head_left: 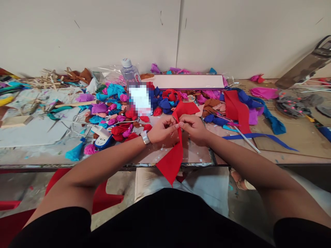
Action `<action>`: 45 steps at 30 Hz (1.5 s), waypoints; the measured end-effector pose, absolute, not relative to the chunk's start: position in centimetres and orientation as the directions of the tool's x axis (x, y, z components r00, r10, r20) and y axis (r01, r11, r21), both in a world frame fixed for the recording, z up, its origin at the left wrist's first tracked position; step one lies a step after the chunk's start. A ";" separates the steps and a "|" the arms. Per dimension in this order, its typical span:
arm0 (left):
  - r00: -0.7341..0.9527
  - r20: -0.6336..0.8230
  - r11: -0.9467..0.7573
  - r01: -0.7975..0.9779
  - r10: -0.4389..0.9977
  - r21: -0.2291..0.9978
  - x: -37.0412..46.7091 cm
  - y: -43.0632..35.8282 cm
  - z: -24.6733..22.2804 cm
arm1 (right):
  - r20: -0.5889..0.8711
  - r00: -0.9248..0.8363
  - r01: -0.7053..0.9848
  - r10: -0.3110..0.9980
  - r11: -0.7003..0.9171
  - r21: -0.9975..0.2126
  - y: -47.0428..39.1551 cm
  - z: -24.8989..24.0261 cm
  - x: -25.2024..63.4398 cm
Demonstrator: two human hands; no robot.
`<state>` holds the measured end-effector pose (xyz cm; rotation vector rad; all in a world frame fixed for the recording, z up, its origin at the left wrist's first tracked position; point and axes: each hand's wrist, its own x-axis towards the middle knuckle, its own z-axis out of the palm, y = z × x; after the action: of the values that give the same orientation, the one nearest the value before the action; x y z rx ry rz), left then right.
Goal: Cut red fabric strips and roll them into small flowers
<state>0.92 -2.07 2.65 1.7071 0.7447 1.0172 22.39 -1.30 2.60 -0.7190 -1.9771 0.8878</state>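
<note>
A long red fabric strip is pinched between both hands above the table's front edge. My left hand is closed on it, thumb and fingertips pressed together at the gathered middle. Right beside it, my right hand is closed on the same gathered spot, the two thumbs nearly touching. One end of the strip fans out above the hands, while the other hangs down past the table edge in a wide slanted tip. Whether anything small sits inside the pinch is hidden by the fingers.
Rolled cloth pieces in several colours are heaped behind and left of my hands. A clear bottle stands at the back. A blue-and-white power socket lies front left. On the right are a red cloth strip and a cardboard sheet.
</note>
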 end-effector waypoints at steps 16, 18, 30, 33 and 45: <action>0.499 0.267 -0.302 -0.010 0.825 0.953 0.7 -2.0 2.4 | 0.457 -0.511 0.134 0.728 0.592 -0.794 -1.7 3.1 22.3; 0.498 0.259 -0.298 -0.002 0.827 0.955 0.7 -1.9 2.3 | 0.446 -0.525 0.128 0.725 0.585 -0.801 -1.8 3.2 22.4; 0.528 0.298 -0.326 -0.043 0.795 0.945 0.3 -1.9 2.4 | 0.483 -0.512 0.121 0.710 0.617 -0.778 -1.2 2.8 22.3; 0.539 0.290 -0.362 0.028 0.791 0.932 0.3 -1.9 2.2 | 0.500 -0.505 0.124 0.704 0.633 -0.764 -1.2 2.7 22.2; 0.504 0.302 -0.384 0.064 0.809 0.921 0.4 -1.7 1.9 | 0.507 -0.477 0.161 0.718 0.638 -0.753 -1.2 2.7 22.0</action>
<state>0.41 -1.74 1.91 1.7916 0.7335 0.9776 22.00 -1.24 2.70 -0.6884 -1.9858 0.8070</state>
